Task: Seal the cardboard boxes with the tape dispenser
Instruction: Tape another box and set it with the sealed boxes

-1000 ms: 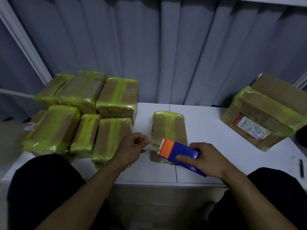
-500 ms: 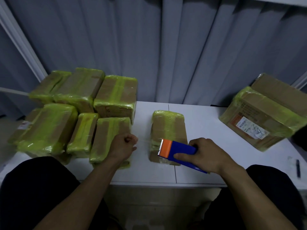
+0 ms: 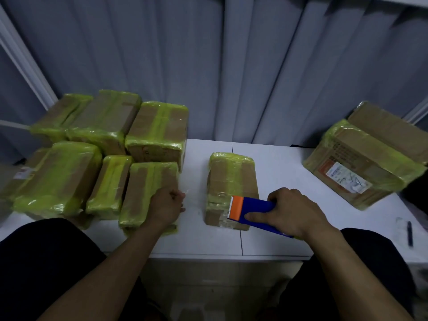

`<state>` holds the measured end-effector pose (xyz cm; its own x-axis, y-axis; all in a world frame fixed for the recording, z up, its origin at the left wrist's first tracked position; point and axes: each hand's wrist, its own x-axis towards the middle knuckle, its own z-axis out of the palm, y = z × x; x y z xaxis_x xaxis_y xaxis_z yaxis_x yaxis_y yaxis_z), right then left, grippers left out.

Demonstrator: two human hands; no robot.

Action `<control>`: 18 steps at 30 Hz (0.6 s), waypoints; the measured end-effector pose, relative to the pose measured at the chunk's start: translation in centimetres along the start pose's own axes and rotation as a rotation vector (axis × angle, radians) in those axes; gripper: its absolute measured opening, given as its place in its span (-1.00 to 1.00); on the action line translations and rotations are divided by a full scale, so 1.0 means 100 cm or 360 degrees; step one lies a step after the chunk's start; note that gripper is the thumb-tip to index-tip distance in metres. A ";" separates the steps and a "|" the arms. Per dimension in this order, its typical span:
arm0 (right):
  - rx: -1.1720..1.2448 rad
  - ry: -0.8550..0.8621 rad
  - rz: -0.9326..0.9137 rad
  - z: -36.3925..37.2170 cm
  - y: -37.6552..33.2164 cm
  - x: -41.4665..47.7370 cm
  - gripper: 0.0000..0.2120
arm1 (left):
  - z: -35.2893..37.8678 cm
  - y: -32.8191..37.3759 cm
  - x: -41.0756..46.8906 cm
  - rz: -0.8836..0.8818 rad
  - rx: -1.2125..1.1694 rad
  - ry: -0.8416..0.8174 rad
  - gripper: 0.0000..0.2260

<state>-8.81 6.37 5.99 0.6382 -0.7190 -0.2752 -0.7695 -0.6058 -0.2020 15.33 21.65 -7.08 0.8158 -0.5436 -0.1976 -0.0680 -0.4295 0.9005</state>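
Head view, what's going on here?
A person at a white table is taping boxes. The right hand grips a blue-and-orange tape dispenser against the near end of the small middle box. The left hand, fingers curled, sits by the wrapped pile on the left; whether it holds tape is unclear. A bigger wrapped box sits far right.

Place: I read this as a small parcel-packing station.
Work surface: a plain white table [image 3: 278,242] with a seam down its middle, reaching back to the curtain.
Left: a pile of cardboard boxes [image 3: 92,163] bound in yellow-green tape, packed close together.
Far right: a larger taped carton [image 3: 375,144] with a printed shipping label [image 3: 345,179].
Middle: one small box [image 3: 231,174], with a blue and orange tape dispenser [image 3: 252,205] at its near end.
Backdrop: grey-blue pleated curtain [image 3: 231,66] across the whole far side.
Near right: a dark pen [image 3: 410,232] lying on the table.
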 end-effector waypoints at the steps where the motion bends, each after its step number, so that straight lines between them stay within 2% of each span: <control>1: -0.0008 0.0003 0.0012 0.000 0.000 0.001 -0.34 | 0.002 -0.002 0.002 0.0006 0.0049 0.0016 -0.85; 5: -0.0077 -0.0003 0.0086 -0.003 0.001 0.005 -0.34 | 0.018 -0.010 0.006 0.0149 0.0446 0.0047 -0.83; 8: -0.0110 -0.0012 0.0159 -0.004 0.006 0.009 -0.33 | 0.035 -0.010 0.006 0.0200 0.0538 0.0003 -0.77; 14: -0.0057 -0.0041 0.0247 -0.006 0.016 0.018 -0.29 | 0.068 -0.013 0.013 -0.0012 0.0209 -0.0174 -0.77; 18: -0.0010 -0.0124 0.0262 -0.007 0.017 0.025 -0.30 | 0.087 -0.021 0.017 0.0038 0.0267 -0.0273 -0.78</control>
<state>-8.55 3.31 5.64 0.4998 -0.7802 -0.3763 -0.8632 -0.4844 -0.1421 11.83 15.35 -12.68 0.7041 -0.6634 -0.2532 -0.1919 -0.5211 0.8317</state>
